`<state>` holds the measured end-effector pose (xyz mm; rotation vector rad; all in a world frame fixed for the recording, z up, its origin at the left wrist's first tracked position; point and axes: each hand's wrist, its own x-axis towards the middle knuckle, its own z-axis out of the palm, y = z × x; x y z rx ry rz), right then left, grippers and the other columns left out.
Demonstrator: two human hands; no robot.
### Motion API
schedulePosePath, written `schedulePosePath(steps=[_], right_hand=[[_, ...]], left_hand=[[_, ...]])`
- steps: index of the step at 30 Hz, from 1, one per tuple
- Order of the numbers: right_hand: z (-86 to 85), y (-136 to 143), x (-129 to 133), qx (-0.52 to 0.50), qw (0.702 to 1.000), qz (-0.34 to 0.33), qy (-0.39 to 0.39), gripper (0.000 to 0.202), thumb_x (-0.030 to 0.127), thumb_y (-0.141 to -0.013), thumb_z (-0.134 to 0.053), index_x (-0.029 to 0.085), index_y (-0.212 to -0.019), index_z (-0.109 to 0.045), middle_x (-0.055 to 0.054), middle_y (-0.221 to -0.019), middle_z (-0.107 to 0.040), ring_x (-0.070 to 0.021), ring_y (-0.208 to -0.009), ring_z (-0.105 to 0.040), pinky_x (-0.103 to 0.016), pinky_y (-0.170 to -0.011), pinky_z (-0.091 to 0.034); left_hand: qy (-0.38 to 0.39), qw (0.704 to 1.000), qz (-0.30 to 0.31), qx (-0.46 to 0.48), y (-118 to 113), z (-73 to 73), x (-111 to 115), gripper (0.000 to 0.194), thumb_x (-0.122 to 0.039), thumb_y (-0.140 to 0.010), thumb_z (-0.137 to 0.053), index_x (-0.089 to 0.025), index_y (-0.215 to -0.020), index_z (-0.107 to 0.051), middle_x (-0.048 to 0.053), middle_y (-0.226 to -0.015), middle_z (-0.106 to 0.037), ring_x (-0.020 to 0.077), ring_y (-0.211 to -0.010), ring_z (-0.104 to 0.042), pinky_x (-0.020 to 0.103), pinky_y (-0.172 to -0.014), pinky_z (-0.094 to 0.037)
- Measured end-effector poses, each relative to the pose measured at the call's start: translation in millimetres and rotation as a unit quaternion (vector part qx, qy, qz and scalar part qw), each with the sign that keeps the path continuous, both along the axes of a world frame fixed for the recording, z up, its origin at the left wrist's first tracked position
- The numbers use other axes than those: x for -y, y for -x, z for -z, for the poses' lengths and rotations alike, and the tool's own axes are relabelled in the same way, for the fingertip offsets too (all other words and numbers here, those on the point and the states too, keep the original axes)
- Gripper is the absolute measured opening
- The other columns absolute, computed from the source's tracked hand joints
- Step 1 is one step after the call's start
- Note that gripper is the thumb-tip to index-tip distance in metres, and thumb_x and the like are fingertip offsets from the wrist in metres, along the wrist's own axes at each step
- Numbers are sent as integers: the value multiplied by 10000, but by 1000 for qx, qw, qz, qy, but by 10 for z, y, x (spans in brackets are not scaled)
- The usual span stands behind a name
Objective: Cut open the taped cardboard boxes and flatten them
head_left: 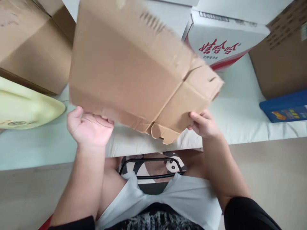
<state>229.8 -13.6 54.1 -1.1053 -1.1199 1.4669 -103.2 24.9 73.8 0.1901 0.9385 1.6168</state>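
Note:
A brown cardboard box (122, 70), folded flat with its flaps creased, is tilted above the white-covered table. My left hand (90, 127) grips its lower left edge, palm upward, with the fingers hidden beneath the cardboard. At the lower right edge my right hand (203, 124) pinches the box between thumb and fingers. Torn tabs (165, 133) stick out along the near edge between both hands. The far edge of the cardboard is slightly blurred.
Behind the cardboard stands a white carton with red lettering (220, 41). A large brown carton (35, 44) and a pale yellow container (28, 103) are at the left. On the right are another brown carton (280, 64) and a blue package (285, 107). The table's covered edge (251, 127) runs before my lap.

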Motion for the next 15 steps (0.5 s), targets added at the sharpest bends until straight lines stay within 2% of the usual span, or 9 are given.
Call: schedulePosePath(steps=[2, 3, 5, 7, 9, 11, 13, 15], right_hand=[[-101, -216, 81, 14, 988, 146, -54, 357, 579, -770, -857, 253, -808, -718, 17, -630, -648, -115, -449, -530, -256, -366, -444], [-159, -348, 137, 22, 965, 245, -87, 324, 541, -740, -878, 279, -822, -706, 14, -681, -672, -134, -499, -571, -260, -370, -431], [-281, -644, 282, 39, 885, 438, -150, 300, 440, -690, -907, 327, -852, -683, 0, -857, -739, -181, -671, -677, -279, -409, -448], [-393, -952, 452, 55, 801, 565, -188, 279, 331, -718, -886, 359, -868, -652, 1, -1003, -766, -187, -817, -728, -314, -505, -529], [-477, -1248, 603, 73, 731, 651, -189, 293, 214, -770, -834, 349, -837, -583, 21, -1090, -765, -159, -884, -744, -341, -633, -605], [-521, -1517, 677, 106, 687, 704, -145, 307, 141, -818, -775, 326, -815, -530, 21, -1154, -755, -145, -942, -752, -340, -684, -627], [-520, -1756, 630, 141, 672, 720, -100, 291, 93, -841, -725, 308, -808, -532, -16, -1177, -755, -155, -981, -757, -323, -649, -613], [-478, -1976, 451, 163, 675, 715, -79, 278, 51, -837, -691, 288, -797, -551, -66, -1148, -761, -174, -959, -757, -314, -595, -581]], left_hand=[[69, 997, 2, 41, 2, -79, 0, 244, -351, -836, -452, -197, -827, -642, -15, -664, -645, 122, -539, -627, 211, -462, -500], [90, 995, 8, 51, 3, -106, 0, 233, -339, -826, -435, -192, -792, -613, -21, -629, -603, 108, -473, -569, 201, -406, -435], [99, 993, 33, 58, 1, -132, 5, 185, -301, -789, -427, -185, -732, -559, -27, -577, -516, 98, -406, -470, 203, -365, -372], [96, 992, 61, 53, -13, -128, 16, 141, -275, -742, -444, -180, -694, -537, -29, -553, -447, 100, -387, -414, 208, -353, -335], [89, 992, 78, 44, -38, -115, 28, 130, -264, -701, -456, -174, -674, -545, -26, -557, -419, 101, -396, -406, 205, -360, -328], [84, 992, 90, 34, -71, -111, 36, 130, -261, -668, -458, -171, -648, -550, -24, -558, -399, 99, -402, -395, 202, -364, -331], [84, 991, 100, 28, -106, -118, 39, 126, -256, -632, -465, -169, -619, -554, -22, -551, -382, 97, -407, -384, 197, -366, -335], [85, 991, 104, 22, -138, -124, 35, 128, -260, -604, -475, -168, -592, -563, -21, -543, -367, 96, -407, -380, 193, -367, -336]])
